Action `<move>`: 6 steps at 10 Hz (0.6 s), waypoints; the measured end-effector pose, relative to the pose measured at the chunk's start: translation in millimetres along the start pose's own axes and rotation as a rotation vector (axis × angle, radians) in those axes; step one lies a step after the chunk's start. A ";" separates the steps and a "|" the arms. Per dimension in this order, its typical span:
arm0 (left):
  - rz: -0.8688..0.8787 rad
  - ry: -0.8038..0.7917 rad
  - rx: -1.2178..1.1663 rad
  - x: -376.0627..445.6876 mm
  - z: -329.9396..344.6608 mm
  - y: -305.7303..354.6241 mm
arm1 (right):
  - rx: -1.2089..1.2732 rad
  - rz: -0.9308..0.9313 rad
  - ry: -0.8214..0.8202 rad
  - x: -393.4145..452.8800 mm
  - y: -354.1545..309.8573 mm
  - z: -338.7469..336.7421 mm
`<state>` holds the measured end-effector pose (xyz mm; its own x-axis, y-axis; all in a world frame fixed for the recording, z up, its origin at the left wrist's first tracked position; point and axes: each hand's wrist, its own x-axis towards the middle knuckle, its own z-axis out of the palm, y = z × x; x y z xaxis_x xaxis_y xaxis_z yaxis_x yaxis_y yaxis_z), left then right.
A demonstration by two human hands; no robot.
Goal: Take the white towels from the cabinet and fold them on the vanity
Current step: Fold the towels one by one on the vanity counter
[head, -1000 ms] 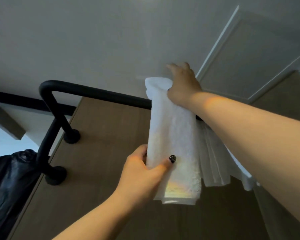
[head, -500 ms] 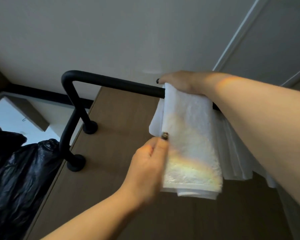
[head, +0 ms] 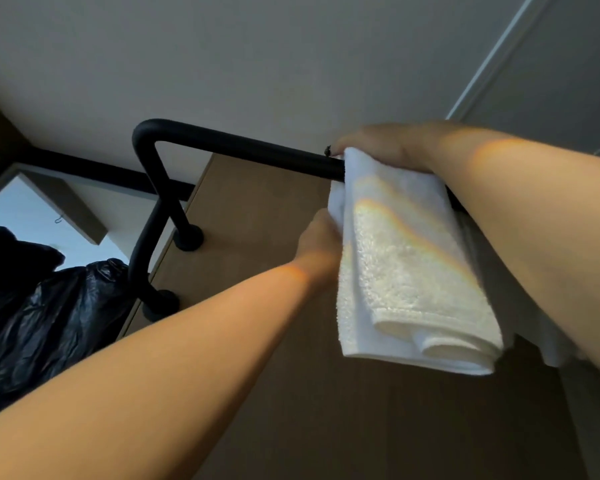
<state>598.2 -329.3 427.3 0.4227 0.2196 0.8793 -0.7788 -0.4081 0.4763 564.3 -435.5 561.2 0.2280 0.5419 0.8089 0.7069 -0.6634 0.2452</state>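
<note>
Left hand risen, white folded towel

The left hand is motion-blurred, and its fingertips vanish behind the left edge of the folded white towel, so its grip cannot be read. The right hand rests atop the towel, its fingers mostly out of sight. The black rail disappears behind towel and forearm. More white cloth peeks from under the right forearm, mostly covered. The black plastic bag is cut by the left edge.
</note>
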 end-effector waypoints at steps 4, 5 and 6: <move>0.027 -0.199 -0.227 -45.1 -24.8 -19.2 | -0.194 -0.063 0.465 -136.9 -5.7 72.6; -0.039 -0.158 -0.367 -55.6 -19.1 -23.5 | 0.145 0.004 0.631 -134.6 -8.0 70.5; -0.074 -0.076 -0.520 -67.7 -6.7 -27.2 | 0.279 0.054 0.732 -125.9 -6.6 72.6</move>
<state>587.7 -327.1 354.9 0.5027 0.1580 0.8499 -0.8644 0.1040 0.4919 579.5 -461.9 419.0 -0.1635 -0.0297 0.9861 0.8714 -0.4729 0.1303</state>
